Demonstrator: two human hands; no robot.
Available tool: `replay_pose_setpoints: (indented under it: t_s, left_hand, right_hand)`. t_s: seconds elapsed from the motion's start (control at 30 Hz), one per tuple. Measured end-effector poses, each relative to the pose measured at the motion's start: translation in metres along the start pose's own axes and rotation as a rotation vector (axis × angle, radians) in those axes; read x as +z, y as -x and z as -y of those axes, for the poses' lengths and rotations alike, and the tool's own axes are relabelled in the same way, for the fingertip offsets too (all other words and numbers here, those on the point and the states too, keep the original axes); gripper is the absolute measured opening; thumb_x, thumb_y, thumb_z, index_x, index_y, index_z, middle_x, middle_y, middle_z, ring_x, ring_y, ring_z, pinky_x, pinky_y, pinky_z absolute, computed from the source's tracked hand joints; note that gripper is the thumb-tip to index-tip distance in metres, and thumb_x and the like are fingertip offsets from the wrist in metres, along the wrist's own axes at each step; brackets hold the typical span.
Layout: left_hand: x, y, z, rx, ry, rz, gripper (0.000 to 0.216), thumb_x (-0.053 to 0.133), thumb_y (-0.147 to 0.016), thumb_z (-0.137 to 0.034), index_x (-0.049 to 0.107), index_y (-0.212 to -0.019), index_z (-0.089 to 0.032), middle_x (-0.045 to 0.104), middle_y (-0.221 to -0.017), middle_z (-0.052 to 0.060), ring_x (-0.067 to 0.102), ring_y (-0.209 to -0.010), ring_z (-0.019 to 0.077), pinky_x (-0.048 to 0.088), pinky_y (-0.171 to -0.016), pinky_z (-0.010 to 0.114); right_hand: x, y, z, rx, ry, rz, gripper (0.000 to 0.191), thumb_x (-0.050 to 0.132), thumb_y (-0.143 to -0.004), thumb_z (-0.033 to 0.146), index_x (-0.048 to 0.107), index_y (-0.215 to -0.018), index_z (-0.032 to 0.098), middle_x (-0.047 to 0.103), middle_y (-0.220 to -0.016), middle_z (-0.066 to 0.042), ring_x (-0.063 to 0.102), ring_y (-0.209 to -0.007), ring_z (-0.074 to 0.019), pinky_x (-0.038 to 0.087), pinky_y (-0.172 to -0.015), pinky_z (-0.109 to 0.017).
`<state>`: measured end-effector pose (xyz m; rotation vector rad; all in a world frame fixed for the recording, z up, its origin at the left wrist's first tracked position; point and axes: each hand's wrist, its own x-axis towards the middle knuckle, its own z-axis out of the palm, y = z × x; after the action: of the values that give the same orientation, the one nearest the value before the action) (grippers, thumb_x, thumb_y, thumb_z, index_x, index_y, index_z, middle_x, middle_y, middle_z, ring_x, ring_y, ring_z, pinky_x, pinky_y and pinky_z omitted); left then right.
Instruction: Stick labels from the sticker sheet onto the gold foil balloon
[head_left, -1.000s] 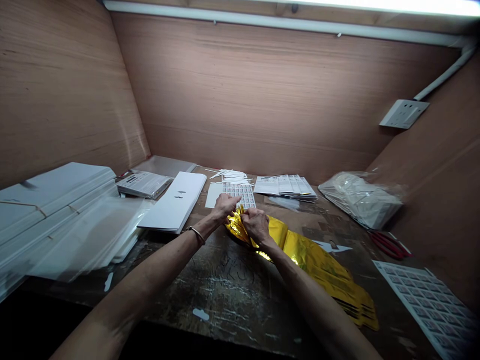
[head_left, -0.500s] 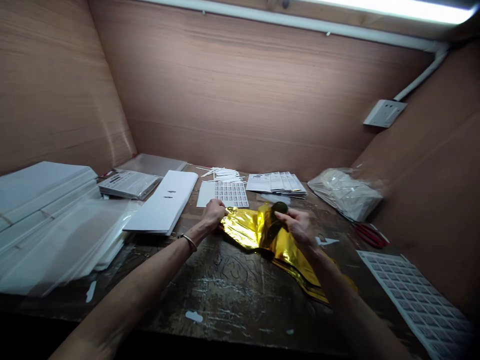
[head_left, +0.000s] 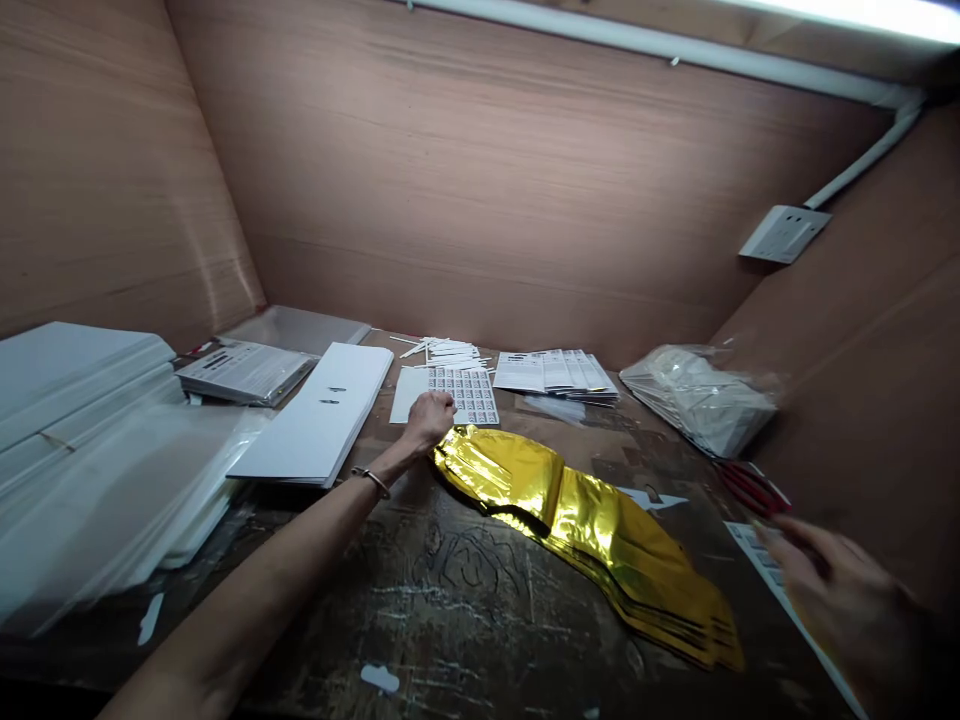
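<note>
A stack of shiny gold foil bags lies fanned across the worn brown table. The top bag's end is folded over near the middle. My left hand, with a bracelet on the wrist, rests closed at the far left end of the gold bags, right beside a sheet of small printed labels. What its fingers pinch is hidden. My right hand hovers at the lower right over another label sheet, blurred by motion, with fingers apart and nothing visible in them.
White flat boxes and clear sleeves pile up at the left. A white card stack lies beside them. Paper strips, leaflets, a plastic bag of white items and red scissors sit at the back and right.
My right hand let go of the gold bag and swung to the lower right. The lifted foil flap dropped flat. My left hand stayed at the bags' far end.
</note>
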<state>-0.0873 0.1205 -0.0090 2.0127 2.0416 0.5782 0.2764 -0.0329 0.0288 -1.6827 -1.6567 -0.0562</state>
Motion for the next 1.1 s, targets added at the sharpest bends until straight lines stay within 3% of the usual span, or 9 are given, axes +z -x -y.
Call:
replay_pose_setpoints:
  t_s: [0.03, 0.07, 0.2, 0.33, 0.43, 0.53, 0.67, 0.97, 1.1]
  left_hand:
    - [0.005, -0.007, -0.001, 0.026, -0.008, 0.026, 0.021, 0.044, -0.070, -0.023, 0.063, -0.077, -0.017, 0.062, -0.081, 0.005, 0.053, -0.080, 0.0149, 0.037, -0.067, 0.020]
    - [0.011, -0.013, -0.002, 0.047, -0.012, 0.049, 0.020, 0.045, -0.069, -0.023, 0.063, -0.077, -0.017, 0.061, -0.082, 0.005, 0.052, -0.081, 0.0149, 0.037, -0.068, 0.020]
    - [0.030, -0.029, -0.001, 0.082, -0.009, 0.088, 0.021, 0.049, -0.067, -0.023, 0.062, -0.082, -0.017, 0.060, -0.083, 0.004, 0.050, -0.083, 0.0150, 0.036, -0.072, 0.020]
    - [0.039, -0.035, 0.006, 0.092, -0.032, 0.076, 0.028, 0.053, -0.063, -0.024, 0.061, -0.090, -0.019, 0.053, -0.093, 0.005, 0.043, -0.093, 0.0183, 0.034, -0.077, 0.023]
    - [0.043, -0.036, 0.011, 0.103, -0.024, 0.067, 0.028, 0.055, -0.063, -0.029, 0.061, -0.088, -0.019, 0.048, -0.095, 0.006, 0.040, -0.093, 0.0193, 0.034, -0.078, 0.025]
    - [0.045, -0.037, 0.014, 0.084, 0.002, 0.086, 0.031, 0.056, -0.063, -0.032, 0.060, -0.092, -0.022, 0.046, -0.094, 0.005, 0.038, -0.093, 0.0195, 0.033, -0.080, 0.026]
    - [0.045, -0.039, 0.015, 0.077, 0.023, 0.105, 0.033, 0.057, -0.063, -0.033, 0.059, -0.094, -0.024, 0.044, -0.094, 0.005, 0.037, -0.093, 0.0199, 0.032, -0.080, 0.026]
    - [0.041, -0.036, 0.013, 0.071, 0.043, 0.103, 0.034, 0.058, -0.062, -0.032, 0.059, -0.094, -0.022, 0.044, -0.094, 0.005, 0.037, -0.093, 0.0204, 0.031, -0.081, 0.027]
    - [0.040, -0.036, 0.012, 0.069, 0.043, 0.104, 0.034, 0.058, -0.062, -0.033, 0.059, -0.095, -0.022, 0.044, -0.093, 0.005, 0.037, -0.093, 0.0209, 0.032, -0.079, 0.027]
  right_hand:
    - [0.009, -0.015, 0.020, -0.013, 0.084, -0.052, 0.009, 0.048, -0.069, 0.030, 0.054, -0.075, 0.031, 0.057, -0.080, -0.006, 0.052, -0.078, -0.0215, 0.035, -0.065, -0.033]
    - [0.022, -0.030, 0.041, -0.094, 0.102, -0.010, 0.010, 0.046, -0.070, 0.028, 0.054, -0.078, 0.028, 0.057, -0.082, -0.005, 0.051, -0.079, -0.0202, 0.035, -0.068, -0.031]
    - [0.107, -0.080, 0.111, -0.330, 0.008, 0.412, 0.022, 0.038, -0.077, 0.026, 0.057, -0.084, 0.019, 0.055, -0.084, -0.005, 0.050, -0.072, -0.0143, 0.037, -0.065, -0.025]
    - [0.202, -0.104, 0.134, -0.449, 0.037, 0.649, 0.022, 0.040, -0.076, 0.021, 0.060, -0.084, 0.015, 0.053, -0.082, -0.006, 0.048, -0.073, -0.0129, 0.035, -0.064, -0.021]
    - [0.244, -0.110, 0.134, -0.509, 0.106, 0.729, 0.020, 0.042, -0.074, 0.018, 0.062, -0.077, 0.015, 0.052, -0.080, -0.006, 0.047, -0.072, -0.0130, 0.034, -0.063, -0.020]
    - [0.259, -0.113, 0.131, -0.552, 0.137, 0.764, 0.020, 0.042, -0.073, 0.017, 0.062, -0.072, 0.015, 0.052, -0.079, -0.006, 0.047, -0.073, -0.0129, 0.033, -0.062, -0.019]
    - [0.261, -0.114, 0.130, -0.582, 0.138, 0.759, 0.020, 0.043, -0.071, 0.016, 0.063, -0.069, 0.014, 0.054, -0.076, -0.006, 0.048, -0.073, -0.0130, 0.033, -0.063, -0.019]
    - [0.269, -0.112, 0.126, -0.428, 0.016, 0.726, 0.016, 0.047, -0.065, 0.015, 0.061, -0.072, 0.014, 0.057, -0.075, -0.003, 0.049, -0.068, -0.0120, 0.033, -0.060, -0.018]
    - [0.268, -0.110, 0.128, -0.502, 0.071, 0.709, 0.018, 0.043, -0.067, 0.016, 0.062, -0.070, 0.014, 0.056, -0.075, -0.005, 0.048, -0.067, -0.0121, 0.032, -0.058, -0.019]
